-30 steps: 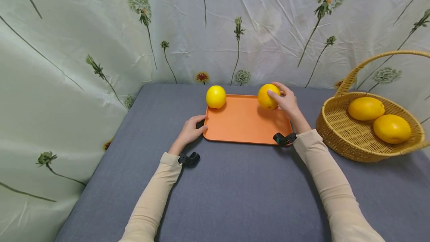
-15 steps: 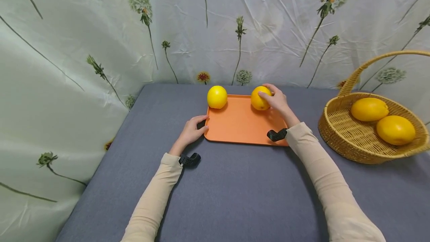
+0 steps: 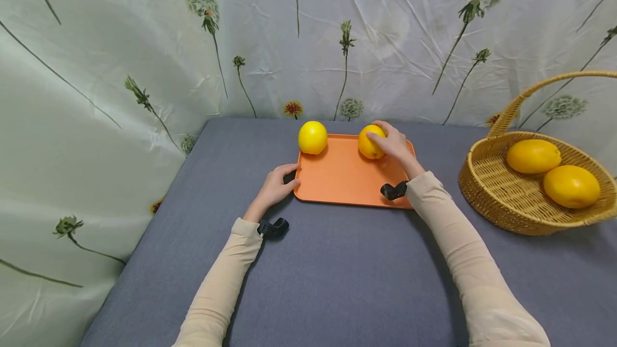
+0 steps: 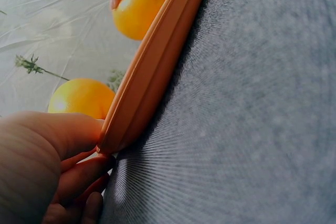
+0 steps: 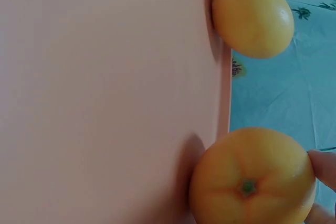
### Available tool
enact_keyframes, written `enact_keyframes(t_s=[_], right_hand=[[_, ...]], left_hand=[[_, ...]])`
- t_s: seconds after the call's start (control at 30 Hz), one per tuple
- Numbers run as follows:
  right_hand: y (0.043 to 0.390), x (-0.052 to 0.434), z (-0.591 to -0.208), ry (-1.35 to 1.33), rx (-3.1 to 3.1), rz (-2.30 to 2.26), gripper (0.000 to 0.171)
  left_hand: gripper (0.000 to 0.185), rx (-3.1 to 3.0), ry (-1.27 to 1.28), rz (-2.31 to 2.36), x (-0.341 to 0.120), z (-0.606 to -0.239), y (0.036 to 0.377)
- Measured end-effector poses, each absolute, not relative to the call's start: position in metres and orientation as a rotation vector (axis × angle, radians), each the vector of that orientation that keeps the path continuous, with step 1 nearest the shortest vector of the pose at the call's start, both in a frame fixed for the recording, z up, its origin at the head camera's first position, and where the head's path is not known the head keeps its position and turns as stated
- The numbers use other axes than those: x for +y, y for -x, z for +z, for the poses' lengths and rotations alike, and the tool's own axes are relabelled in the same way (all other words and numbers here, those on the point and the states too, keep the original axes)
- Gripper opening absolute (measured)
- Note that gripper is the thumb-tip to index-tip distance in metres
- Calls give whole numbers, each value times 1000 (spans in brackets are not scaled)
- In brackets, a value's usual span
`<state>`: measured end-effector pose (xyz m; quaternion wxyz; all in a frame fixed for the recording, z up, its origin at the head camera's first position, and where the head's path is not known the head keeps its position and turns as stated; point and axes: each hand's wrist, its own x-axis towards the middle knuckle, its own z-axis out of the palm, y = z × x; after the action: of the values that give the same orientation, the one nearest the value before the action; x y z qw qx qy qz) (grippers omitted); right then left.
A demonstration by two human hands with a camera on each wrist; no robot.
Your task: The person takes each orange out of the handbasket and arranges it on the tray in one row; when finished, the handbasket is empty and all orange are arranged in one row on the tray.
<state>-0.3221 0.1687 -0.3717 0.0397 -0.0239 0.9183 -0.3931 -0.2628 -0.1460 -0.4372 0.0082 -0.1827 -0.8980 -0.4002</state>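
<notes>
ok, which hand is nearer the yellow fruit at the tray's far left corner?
Left. The left hand holds the tray at its near left corner, just in front of that fruit. The right hand grips the other fruit further right along the tray's far edge.

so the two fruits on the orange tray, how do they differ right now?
The right fruit is gripped by the right hand, whose fingers curl over it; the left fruit is untouched. The left fruit sits at the tray's far left corner, the right fruit further right along the far edge. The left fruit looks paler yellow, the right one more orange. Both are round citrus of similar size, resting on the tray. The left hand holds the tray's left edge.
</notes>
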Motion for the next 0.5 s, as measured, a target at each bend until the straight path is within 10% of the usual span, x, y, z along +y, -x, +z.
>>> enact_keyframes(t_s=[0.5], right_hand=[[322, 174, -366, 92, 2536, -1329, 68]], left_hand=[[47, -2822, 546, -1249, -146, -436, 262]])
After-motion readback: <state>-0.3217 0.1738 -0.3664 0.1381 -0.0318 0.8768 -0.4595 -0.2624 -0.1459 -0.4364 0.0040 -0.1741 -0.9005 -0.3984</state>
